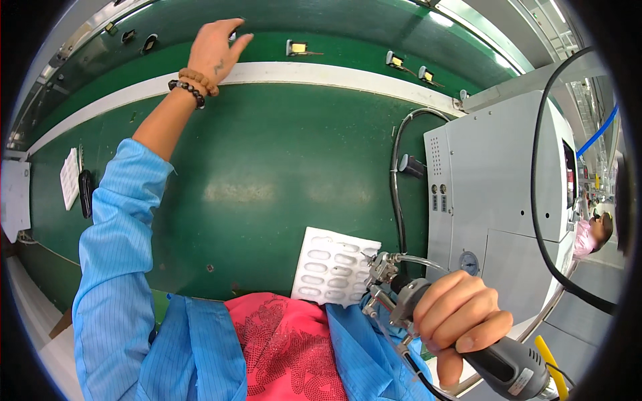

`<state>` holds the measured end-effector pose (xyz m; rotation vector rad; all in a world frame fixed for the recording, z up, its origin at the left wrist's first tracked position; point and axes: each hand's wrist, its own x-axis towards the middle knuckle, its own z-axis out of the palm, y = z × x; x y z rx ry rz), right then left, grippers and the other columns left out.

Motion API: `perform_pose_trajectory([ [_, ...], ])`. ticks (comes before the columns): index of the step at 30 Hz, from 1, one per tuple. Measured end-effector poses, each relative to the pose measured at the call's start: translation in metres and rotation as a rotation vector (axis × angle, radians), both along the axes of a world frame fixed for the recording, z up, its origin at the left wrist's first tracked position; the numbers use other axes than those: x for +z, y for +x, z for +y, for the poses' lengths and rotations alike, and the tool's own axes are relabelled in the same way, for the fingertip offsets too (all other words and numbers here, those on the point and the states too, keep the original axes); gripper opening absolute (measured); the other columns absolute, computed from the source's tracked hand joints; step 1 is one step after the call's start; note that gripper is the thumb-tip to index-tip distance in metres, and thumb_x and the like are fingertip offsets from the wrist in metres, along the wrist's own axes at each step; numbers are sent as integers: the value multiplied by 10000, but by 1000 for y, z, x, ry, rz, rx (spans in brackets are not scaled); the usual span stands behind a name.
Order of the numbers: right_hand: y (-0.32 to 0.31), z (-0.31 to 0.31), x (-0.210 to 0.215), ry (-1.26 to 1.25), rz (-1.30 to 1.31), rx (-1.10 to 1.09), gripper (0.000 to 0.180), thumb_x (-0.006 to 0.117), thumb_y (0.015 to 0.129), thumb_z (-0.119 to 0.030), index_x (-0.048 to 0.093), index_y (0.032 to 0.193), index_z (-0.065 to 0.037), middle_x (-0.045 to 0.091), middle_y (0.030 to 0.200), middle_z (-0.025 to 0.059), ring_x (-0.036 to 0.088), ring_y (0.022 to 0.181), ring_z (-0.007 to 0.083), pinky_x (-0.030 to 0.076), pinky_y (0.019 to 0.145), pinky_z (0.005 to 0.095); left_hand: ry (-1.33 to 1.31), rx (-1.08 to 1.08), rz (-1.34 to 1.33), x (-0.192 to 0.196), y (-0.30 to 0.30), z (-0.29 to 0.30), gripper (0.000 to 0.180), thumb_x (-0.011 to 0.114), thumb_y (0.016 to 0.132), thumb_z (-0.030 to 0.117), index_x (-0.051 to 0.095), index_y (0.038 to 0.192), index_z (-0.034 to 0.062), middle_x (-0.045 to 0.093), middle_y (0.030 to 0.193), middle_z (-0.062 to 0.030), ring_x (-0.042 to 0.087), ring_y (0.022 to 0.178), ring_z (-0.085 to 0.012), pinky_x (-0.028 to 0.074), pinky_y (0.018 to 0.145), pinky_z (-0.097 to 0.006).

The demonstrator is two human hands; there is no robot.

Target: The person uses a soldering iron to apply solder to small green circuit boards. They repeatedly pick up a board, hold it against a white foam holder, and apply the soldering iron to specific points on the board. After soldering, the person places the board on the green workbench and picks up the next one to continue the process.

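Right hand clamped on power tool near body; left hand reaching far across the bench.

Nearest: right hand (458, 311) wrapped tight round the grey grip of a power tool (428, 314), metal nose pointing left, just over the edge of a white blister tray (334, 264). Tool looks heavy and rigid, hoses and cable trailing off it; best held at the moulded grip, not the nose fittings. Tray looks thin, light and flexible. Grey machine cabinet (495, 180) stands to the right. Green bench (267, 167) between. Far end: left hand (217, 50) open, fingers spread, holding nothing, over the white strip by the conveyor; small parts (297, 48) ride there, probably connectors, too small to tell.
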<state>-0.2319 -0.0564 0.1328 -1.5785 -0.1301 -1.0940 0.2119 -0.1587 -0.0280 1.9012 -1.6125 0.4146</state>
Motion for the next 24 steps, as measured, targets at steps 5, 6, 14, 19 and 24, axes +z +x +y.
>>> perform_pose_trajectory([
  [5, -1, -2, -6, 36, -23, -9, 374, 824, 837, -239, 519, 940, -51, 599, 634, 55, 586, 456, 145, 527, 434, 270, 132, -414, 39, -24, -35, -23, 378, 677, 920, 193, 606, 1269, 68, 636, 1282, -136, 589, 1177, -342, 475, 1026, -413],
  [6, 0, -3, -5, 41, -17, -7, 371, 825, 837, -234, 520, 939, -49, 601, 636, 56, 585, 456, 145, 522, 432, 269, 148, -437, 56, -26, -35, -29, 394, 673, 914, 186, 590, 1277, 56, 642, 1257, -146, 588, 1170, -344, 480, 1018, -411],
  [14, 1, -6, -2, 25, -7, 16, 361, 812, 853, -227, 519, 960, -45, 584, 654, 51, 567, 470, 144, 499, 434, 272, 103, -233, 158, -31, -35, -68, 292, 695, 909, 195, 681, 1191, 120, 701, 1102, -139, 659, 1002, -321, 516, 899, -399],
  [19, -1, -5, -2, 53, -23, 10, 357, 828, 841, -223, 526, 934, -59, 594, 624, 39, 574, 460, 129, 507, 442, 255, 37, -334, 350, -3, -74, -19, 305, 729, 891, 210, 710, 1177, 107, 726, 1092, -122, 685, 970, -281, 528, 876, -356],
  [24, -5, -5, -6, 45, -19, 2, 391, 828, 838, -272, 515, 956, -70, 595, 633, 32, 577, 473, 122, 511, 452, 242, 256, -687, 558, 42, -169, 116, 367, 766, 831, 88, 676, 1179, 15, 713, 1096, -164, 692, 999, -312, 534, 895, -359],
])
